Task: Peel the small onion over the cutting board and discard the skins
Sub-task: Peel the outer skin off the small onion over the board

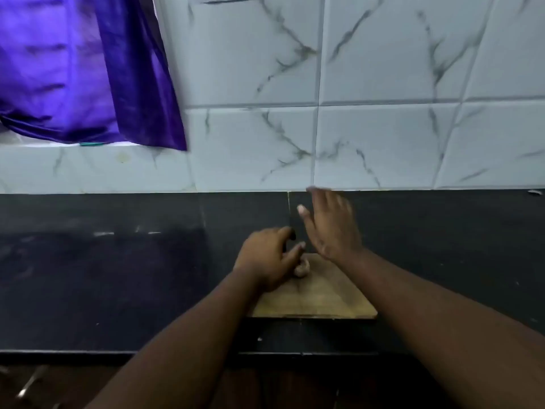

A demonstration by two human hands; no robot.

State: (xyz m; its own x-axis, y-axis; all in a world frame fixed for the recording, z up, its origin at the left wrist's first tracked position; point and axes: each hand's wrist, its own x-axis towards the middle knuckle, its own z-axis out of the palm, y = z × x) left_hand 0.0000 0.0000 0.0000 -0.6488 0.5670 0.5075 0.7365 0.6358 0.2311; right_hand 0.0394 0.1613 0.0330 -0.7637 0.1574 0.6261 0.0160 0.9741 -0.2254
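Observation:
A wooden cutting board (321, 299) lies on the black counter near its front edge. A small pale onion (302, 270) rests on the board's far left part. My left hand (267, 256) hovers over the board's far left corner, fingers curled and spread, the thumb just above the onion; whether it touches the onion is unclear. Just to the right and farther back, my right hand (328, 225) is raised, flat and blurred, fingers spread toward the wall, holding nothing. No loose skins are visible.
The black counter (118, 276) stretches left and right of the board. A white marble-pattern tiled wall (368, 113) rises behind it. A purple curtain (73, 69) hangs at the upper left over a ledge. The counter's front edge runs below the board.

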